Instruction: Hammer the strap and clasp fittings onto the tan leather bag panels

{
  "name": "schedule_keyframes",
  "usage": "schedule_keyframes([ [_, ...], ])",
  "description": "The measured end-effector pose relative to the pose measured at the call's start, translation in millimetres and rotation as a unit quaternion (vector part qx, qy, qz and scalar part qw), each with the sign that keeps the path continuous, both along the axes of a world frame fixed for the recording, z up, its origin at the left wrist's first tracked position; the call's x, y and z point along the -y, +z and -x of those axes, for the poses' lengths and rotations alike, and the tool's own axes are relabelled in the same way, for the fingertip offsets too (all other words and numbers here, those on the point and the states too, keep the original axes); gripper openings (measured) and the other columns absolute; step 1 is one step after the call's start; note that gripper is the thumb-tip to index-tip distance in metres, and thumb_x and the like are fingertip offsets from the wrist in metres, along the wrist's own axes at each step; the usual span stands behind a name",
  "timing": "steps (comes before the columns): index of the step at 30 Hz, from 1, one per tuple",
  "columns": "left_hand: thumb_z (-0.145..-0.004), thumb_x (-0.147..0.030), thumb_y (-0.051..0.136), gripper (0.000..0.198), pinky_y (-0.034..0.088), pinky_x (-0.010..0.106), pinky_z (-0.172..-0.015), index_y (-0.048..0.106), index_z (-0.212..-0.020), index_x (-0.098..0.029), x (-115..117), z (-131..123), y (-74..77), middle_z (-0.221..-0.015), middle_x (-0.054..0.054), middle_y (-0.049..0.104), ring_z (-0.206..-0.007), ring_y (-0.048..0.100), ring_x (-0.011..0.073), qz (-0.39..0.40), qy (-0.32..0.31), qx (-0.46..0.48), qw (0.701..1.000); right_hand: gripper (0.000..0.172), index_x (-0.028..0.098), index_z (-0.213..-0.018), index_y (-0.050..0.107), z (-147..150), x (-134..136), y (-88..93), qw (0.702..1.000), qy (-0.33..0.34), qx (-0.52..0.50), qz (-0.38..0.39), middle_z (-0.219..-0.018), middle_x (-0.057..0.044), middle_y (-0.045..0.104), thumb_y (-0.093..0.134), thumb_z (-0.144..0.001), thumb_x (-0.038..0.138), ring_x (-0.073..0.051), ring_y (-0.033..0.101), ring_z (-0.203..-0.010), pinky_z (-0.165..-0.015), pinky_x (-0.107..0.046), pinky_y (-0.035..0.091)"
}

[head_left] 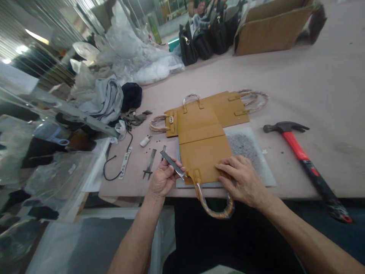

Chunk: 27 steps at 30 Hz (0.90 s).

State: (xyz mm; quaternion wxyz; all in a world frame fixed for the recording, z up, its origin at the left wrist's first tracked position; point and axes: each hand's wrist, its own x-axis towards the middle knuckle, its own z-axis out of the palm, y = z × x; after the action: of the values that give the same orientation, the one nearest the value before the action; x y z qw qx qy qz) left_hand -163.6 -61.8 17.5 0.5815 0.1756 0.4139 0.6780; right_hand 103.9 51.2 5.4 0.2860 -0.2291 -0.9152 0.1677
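My left hand (163, 178) is closed around a flat, dark, blade-like tool (172, 165), whose shiny end points at the lower left corner of a tan leather bag panel (203, 156). The tool's exact kind is unclear. Spread across the panel's lower right edge are the fingers of my right hand (242, 178), holding nothing. A wrapped handle (214, 214) curves from the panel over the table's front edge. Beneath the panel lies a speckled slab (248, 148). Further tan pieces with wrapped handles (228, 108) lie behind it.
A claw hammer (302, 156) lies at the right, its grip past the table edge. Left of the panel are a pronged tool (148, 165), a small white bottle (145, 141) and a black cord (105, 167). Black bags (187, 45) and a cardboard box (270, 30) stand behind.
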Motion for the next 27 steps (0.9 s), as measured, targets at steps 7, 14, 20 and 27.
schedule_keyframes([
  [7,-0.06,-0.032,0.097,0.044,0.062,0.023,-0.053,0.062,-0.082,-0.015,-11,-17,7.2,-0.076,0.001,0.075,-0.066,0.075,0.0175,0.041,0.057,-0.09,0.993,0.02,0.02,-0.113,0.065,2,0,0.2,1.0,-0.003,0.006,0.012,-0.107,-0.009,0.066,0.063,-0.093,0.023,-0.026,0.055,-0.099,-0.088,-0.044,0.041],
  [14,-0.067,-0.034,0.09,0.04,0.063,0.023,-0.06,0.064,-0.09,-0.014,-23,-49,5.4,-0.08,0.002,0.075,-0.072,0.076,0.017,0.07,0.148,-0.197,0.967,0.021,0.019,-0.113,0.065,0,1,2.3,1.0,-0.001,0.002,0.017,-0.106,-0.009,0.066,0.063,-0.092,0.022,-0.027,0.054,-0.098,-0.088,-0.045,0.041],
  [20,-0.079,-0.031,0.082,0.035,0.065,0.029,-0.079,0.063,-0.104,-0.016,-22,-51,-4.6,-0.093,0.006,0.078,-0.086,0.079,0.0192,0.016,0.112,-0.283,0.952,0.021,0.019,-0.112,0.066,0,2,4.4,1.0,-0.004,0.006,0.024,-0.106,-0.009,0.065,0.063,-0.092,0.021,-0.027,0.053,-0.099,-0.088,-0.045,0.041],
  [27,-0.082,-0.028,0.08,0.027,0.067,0.031,-0.081,0.065,-0.101,-0.016,-18,-40,-7.1,-0.092,0.006,0.079,-0.086,0.079,0.0197,-0.011,0.04,-0.348,0.937,0.02,0.019,-0.112,0.066,0,3,4.7,0.999,-0.005,0.013,0.038,-0.107,-0.009,0.065,0.062,-0.092,0.022,-0.026,0.053,-0.1,-0.089,-0.045,0.041],
])
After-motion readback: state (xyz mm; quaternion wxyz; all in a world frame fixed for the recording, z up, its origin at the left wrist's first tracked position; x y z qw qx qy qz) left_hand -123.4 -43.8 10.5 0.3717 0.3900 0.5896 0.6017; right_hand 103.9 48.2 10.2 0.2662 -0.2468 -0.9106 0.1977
